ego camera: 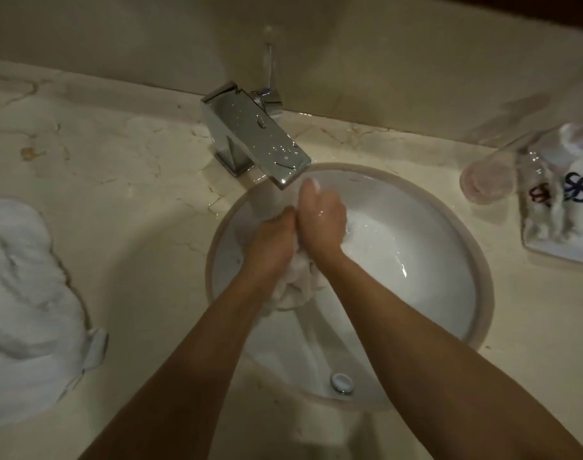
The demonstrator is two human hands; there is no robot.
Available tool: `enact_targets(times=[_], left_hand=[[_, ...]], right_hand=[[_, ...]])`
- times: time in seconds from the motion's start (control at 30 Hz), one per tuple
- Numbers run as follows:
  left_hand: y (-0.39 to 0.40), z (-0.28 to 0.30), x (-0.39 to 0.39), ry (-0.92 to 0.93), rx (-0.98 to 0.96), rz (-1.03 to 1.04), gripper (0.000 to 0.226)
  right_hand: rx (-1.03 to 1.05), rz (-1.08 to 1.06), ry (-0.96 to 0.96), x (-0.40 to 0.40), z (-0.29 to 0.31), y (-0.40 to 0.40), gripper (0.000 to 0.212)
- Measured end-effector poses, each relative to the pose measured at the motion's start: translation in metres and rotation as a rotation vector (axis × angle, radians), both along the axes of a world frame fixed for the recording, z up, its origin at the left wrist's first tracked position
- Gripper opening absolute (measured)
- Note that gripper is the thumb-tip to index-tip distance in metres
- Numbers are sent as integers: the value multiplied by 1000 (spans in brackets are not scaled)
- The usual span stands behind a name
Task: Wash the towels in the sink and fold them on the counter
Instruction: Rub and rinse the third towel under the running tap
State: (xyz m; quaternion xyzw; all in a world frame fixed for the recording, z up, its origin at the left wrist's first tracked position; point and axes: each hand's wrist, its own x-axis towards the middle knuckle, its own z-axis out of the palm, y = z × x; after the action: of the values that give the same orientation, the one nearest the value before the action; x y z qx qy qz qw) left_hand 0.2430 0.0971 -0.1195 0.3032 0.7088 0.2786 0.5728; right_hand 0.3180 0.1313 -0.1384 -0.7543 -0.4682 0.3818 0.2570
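Head view: sink (426,207) at centre, faucet (257,134) at 11 o'clock w/ spout over basin. Left hand (275,242) & right hand (321,220) pressed together under spout, each grip curled tight round wet white towel (295,287) bunched betw. them, inside basin. Second towel (28,293) crumpled on bench (134,167) at 9 o'clock. Glass (487,180) & tray (555,240) at 3 o'clock.

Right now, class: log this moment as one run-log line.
stage: washing | left hand: grips wet towel | right hand: grips same towel | place: sink under faucet
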Motion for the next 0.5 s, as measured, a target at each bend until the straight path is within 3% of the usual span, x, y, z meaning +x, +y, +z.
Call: enact_targets(times=[0.07,0.2,0.27,0.33,0.4,0.5], left_hand=[[-2,-4,-1,95,13,16,44],[-2,-18,-19,22,16,176,47],[-18,-22,-25,-79,35,287,48],[-43,-17,-26,-306,-15,370,40],[-68,-11,-32,-599,-157,415,40],[-93,-15,-48,-969,-374,495,62]], right_hand=[[-98,-34,23,4,0,0,43],[-161,130,298,-12,5,-41,58],[-282,-105,430,9,-1,-53,57],[-428,-345,773,40,-12,-67,46],[-502,-449,1027,59,-9,-87,39],[-537,-476,1356,80,0,-107,44]])
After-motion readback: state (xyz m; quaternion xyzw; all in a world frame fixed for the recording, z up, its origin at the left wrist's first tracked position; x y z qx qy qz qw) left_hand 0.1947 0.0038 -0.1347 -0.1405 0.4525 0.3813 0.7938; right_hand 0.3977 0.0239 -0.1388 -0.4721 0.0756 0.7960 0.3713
